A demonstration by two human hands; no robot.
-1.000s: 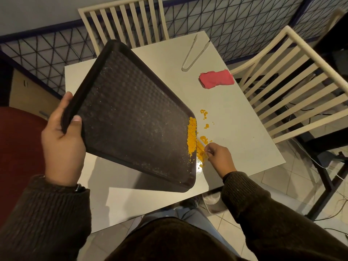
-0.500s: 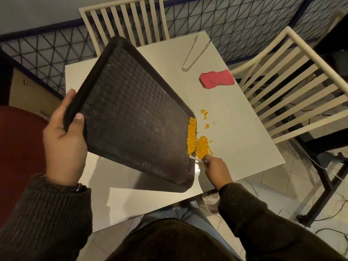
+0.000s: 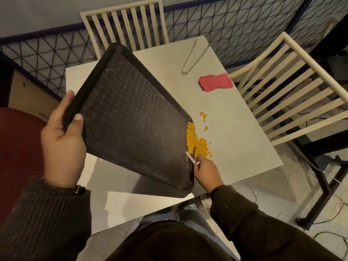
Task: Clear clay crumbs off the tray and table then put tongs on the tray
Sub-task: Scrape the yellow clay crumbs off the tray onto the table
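Observation:
My left hand (image 3: 62, 147) grips the left rim of a dark textured tray (image 3: 131, 119) and holds it tilted, its right edge down on the white table (image 3: 235, 138). Orange clay crumbs (image 3: 197, 143) lie along that low edge and in a heap on the table beside it. My right hand (image 3: 206, 171) pinches a thin white stick (image 3: 190, 157) whose tip reaches onto the tray's lower right corner. Pale tongs (image 3: 194, 57) lie at the far side of the table, apart from both hands.
A folded red cloth (image 3: 215, 84) lies near the table's right edge. Slatted cream chairs stand at the far side (image 3: 124, 25) and the right side (image 3: 291, 91). A black mesh fence runs behind. Cables trail on the tiled floor at right.
My right hand has drawn back toward me along the tray's low edge with the stick. The crumb heap on the table has become visible. The tray has tipped slightly.

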